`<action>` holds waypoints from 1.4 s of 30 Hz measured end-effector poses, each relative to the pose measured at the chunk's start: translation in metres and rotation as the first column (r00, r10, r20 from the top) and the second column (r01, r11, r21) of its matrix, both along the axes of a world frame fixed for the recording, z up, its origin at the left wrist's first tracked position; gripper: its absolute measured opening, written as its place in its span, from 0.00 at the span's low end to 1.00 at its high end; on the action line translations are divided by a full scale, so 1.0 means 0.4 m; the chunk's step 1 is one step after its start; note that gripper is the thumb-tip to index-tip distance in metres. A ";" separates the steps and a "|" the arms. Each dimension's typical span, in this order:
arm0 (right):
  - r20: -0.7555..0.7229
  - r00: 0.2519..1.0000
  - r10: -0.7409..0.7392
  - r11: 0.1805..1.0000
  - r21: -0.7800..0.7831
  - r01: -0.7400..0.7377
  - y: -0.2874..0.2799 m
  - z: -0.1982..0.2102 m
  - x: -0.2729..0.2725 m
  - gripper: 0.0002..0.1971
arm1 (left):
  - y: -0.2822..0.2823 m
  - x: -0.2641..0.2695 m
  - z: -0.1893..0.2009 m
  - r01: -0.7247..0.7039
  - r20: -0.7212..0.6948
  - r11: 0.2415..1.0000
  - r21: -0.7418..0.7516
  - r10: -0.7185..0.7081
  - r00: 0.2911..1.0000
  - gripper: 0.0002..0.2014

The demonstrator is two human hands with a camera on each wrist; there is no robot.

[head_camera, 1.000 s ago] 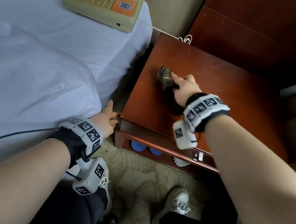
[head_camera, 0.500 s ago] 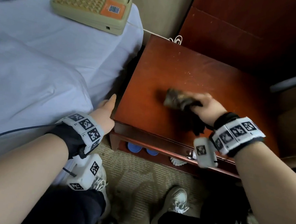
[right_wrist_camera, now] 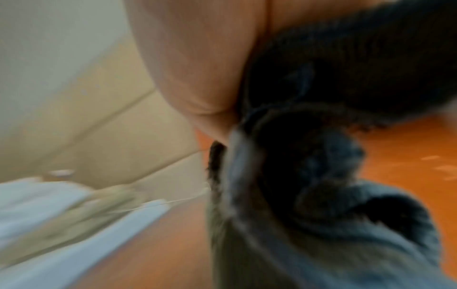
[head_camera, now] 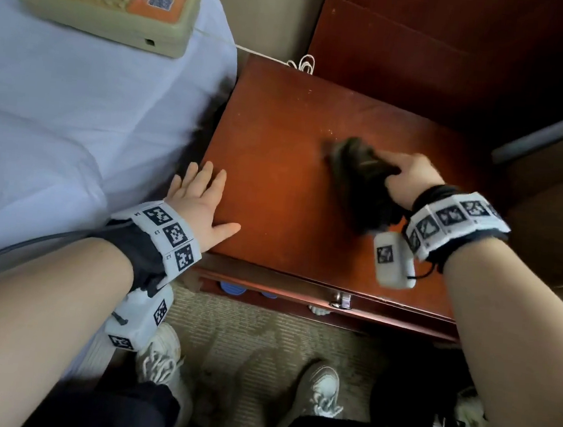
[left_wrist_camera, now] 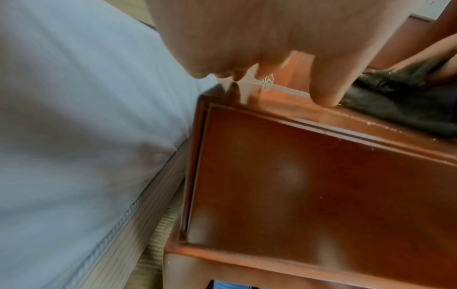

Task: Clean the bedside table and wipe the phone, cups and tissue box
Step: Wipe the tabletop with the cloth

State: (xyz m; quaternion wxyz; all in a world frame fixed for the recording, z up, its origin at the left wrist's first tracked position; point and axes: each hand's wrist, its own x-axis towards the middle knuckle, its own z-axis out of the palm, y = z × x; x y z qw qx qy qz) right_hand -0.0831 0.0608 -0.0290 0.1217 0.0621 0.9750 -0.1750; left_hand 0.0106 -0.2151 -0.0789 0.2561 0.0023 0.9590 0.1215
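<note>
In the head view, the reddish-brown bedside table (head_camera: 278, 164) fills the centre of the frame. The right hand (head_camera: 410, 181), right of centre, has its fingers curled round a bunched dark cloth (head_camera: 363, 173) that lies blurred on the tabletop. The left hand (head_camera: 202, 202), left of centre, lies flat with straight, spread fingers on the table's near left corner and grips nothing. The beige phone (head_camera: 111, 0) sits at the upper left on the pale blue bed sheet (head_camera: 58, 123), well apart from the table. A white cord (head_camera: 305, 62) coils at the table's far edge. Two pale shoes (head_camera: 318, 392) stand on the carpet (head_camera: 254, 334) at the bottom.

In the left wrist view, the left hand (left_wrist_camera: 259, 39) fills the top, its fingertips (left_wrist_camera: 323, 97) touching the table's (left_wrist_camera: 321, 185) top edge at centre, just beside the cloth (left_wrist_camera: 395, 101) at the right. The sheet (left_wrist_camera: 74, 117) covers the left half.

In the right wrist view, heavily blurred, the right hand (right_wrist_camera: 197, 58) at the top grips the cloth (right_wrist_camera: 321, 176), which fills the right half over the orange-toned tabletop (right_wrist_camera: 408, 156). The phone (right_wrist_camera: 74, 213) is a pale smear at the lower left.
</note>
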 end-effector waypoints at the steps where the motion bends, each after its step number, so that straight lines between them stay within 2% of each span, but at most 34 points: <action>1: 0.033 0.992 -0.122 0.987 0.112 0.118 0.029 -0.015 -0.028 0.23 | 0.006 -0.002 -0.004 0.012 0.017 1.000 -0.019 -0.011 1.000 0.43; 3: 0.169 0.952 -0.255 0.923 0.335 0.188 0.051 -0.055 -0.064 0.27 | 0.017 -0.001 -0.012 0.030 0.031 0.998 -0.057 -0.028 0.999 0.44; 5: 0.203 0.929 -0.310 0.893 0.398 0.211 0.027 -0.080 -0.080 0.37 | 0.020 -0.005 -0.015 0.042 0.038 0.994 -0.098 -0.039 0.999 0.44; 7: 0.129 0.966 -0.226 0.888 0.435 0.150 -0.014 -0.096 -0.091 0.38 | 0.020 -0.007 -0.014 0.053 0.064 0.992 -0.112 -0.046 0.997 0.44; 10: 0.058 0.997 -0.048 0.889 0.457 0.017 -0.093 -0.092 -0.102 0.32 | 0.018 -0.010 -0.014 0.059 0.080 0.992 -0.113 -0.050 0.996 0.45; 13: 0.107 0.987 0.122 0.949 0.277 -0.147 -0.193 -0.081 -0.089 0.26 | 0.019 -0.009 -0.012 0.059 0.076 0.993 -0.100 -0.052 0.996 0.45; 15: 0.136 0.920 0.367 0.899 0.201 -0.388 -0.251 -0.073 -0.041 0.27 | 0.018 -0.007 -0.010 0.053 0.068 0.995 -0.086 -0.047 0.997 0.45; 17: 0.230 0.777 0.585 0.767 0.154 -0.623 -0.275 -0.056 0.019 0.30 | 0.011 -0.006 -0.008 0.046 0.056 0.997 -0.056 -0.043 0.997 0.48; 18: 0.283 0.707 0.648 0.705 0.127 -0.697 -0.261 -0.047 0.038 0.30 | 0.008 -0.004 -0.007 0.042 0.055 0.999 -0.031 -0.040 0.998 0.50; 19: 0.308 0.676 0.669 0.685 0.096 -0.722 -0.239 -0.029 0.052 0.30 | 0.004 -0.003 -0.006 0.040 0.056 0.999 -0.007 -0.040 0.998 0.52; 20: 0.299 0.698 0.650 0.708 0.093 -0.700 -0.207 -0.019 0.050 0.30 | 0.000 -0.003 -0.006 0.044 0.060 0.999 0.007 -0.044 0.997 0.55; 21: 0.260 0.765 0.589 0.768 0.117 -0.630 -0.166 -0.014 0.038 0.30 | -0.002 -0.004 -0.006 0.052 0.069 0.999 0.011 -0.052 0.996 0.57; 23: 0.164 0.932 0.324 0.914 0.198 -0.353 -0.090 -0.014 0.001 0.30 | -0.004 -0.003 -0.006 0.056 0.090 0.998 0.013 -0.057 0.994 0.58; 24: 0.155 0.975 0.161 0.955 0.225 -0.193 -0.066 -0.018 -0.007 0.30 | -0.003 -0.003 -0.006 0.050 0.094 0.999 0.019 -0.052 0.994 0.57; 25: 0.183 0.983 0.029 0.967 0.245 -0.074 -0.057 -0.027 -0.008 0.30 | -0.002 -0.004 -0.006 0.040 0.089 0.999 0.029 -0.042 0.995 0.53; 26: 0.216 0.976 -0.035 0.966 0.256 -0.022 -0.064 -0.038 -0.003 0.30 | -0.001 -0.007 -0.006 0.024 0.080 0.999 0.045 -0.027 0.996 0.48; 27: 0.237 0.971 -0.029 0.966 0.256 -0.034 -0.084 -0.047 0.011 0.31 | -0.002 -0.010 -0.005 0.002 0.074 0.997 0.072 -0.007 0.997 0.42; 29: 0.211 0.965 0.153 0.949 0.241 -0.203 -0.138 -0.059 0.063 0.33 | -0.006 -0.014 -0.005 -0.060 0.074 0.986 0.154 0.049 0.996 0.34; 31: 0.198 0.879 0.434 0.858 0.206 -0.470 -0.177 -0.062 0.142 0.34 | -0.010 -0.017 -0.009 -0.097 0.071 0.974 0.207 0.084 0.994 0.30; 33: 0.260 0.694 0.671 0.698 0.095 -0.710 -0.191 -0.044 0.219 0.32 | -0.009 -0.018 -0.013 -0.109 0.060 0.969 0.223 0.098 0.993 0.29; 35: 0.340 0.527 0.779 0.587 -0.101 -0.803 -0.175 -0.019 0.254 0.29 | -0.008 -0.016 -0.015 -0.119 0.052 0.963 0.240 0.109 0.993 0.28; 36: 0.338 0.514 0.788 0.588 -0.169 -0.791 -0.163 -0.003 0.250 0.29 | -0.008 -0.017 -0.015 -0.122 0.046 0.960 0.253 0.114 0.992 0.28; 37: 0.282 0.570 0.772 0.628 -0.197 -0.753 -0.151 0.006 0.234 0.29 | -0.009 -0.017 -0.014 -0.122 0.038 0.956 0.268 0.116 0.993 0.28; 38: 0.190 0.676 0.712 0.702 -0.190 -0.686 -0.138 0.009 0.209 0.29 | -0.009 -0.016 -0.012 -0.124 0.030 0.951 0.284 0.121 0.992 0.28; 40: 0.023 0.880 0.474 0.875 -0.125 -0.467 -0.126 -0.001 0.139 0.30 | -0.012 -0.015 -0.011 -0.138 0.021 0.939 0.316 0.139 0.990 0.28; 42: 0.053 0.979 0.198 0.979 -0.060 -0.195 -0.146 -0.023 0.075 0.29 | -0.014 -0.010 -0.006 -0.149 0.040 0.938 0.314 0.144 0.989 0.31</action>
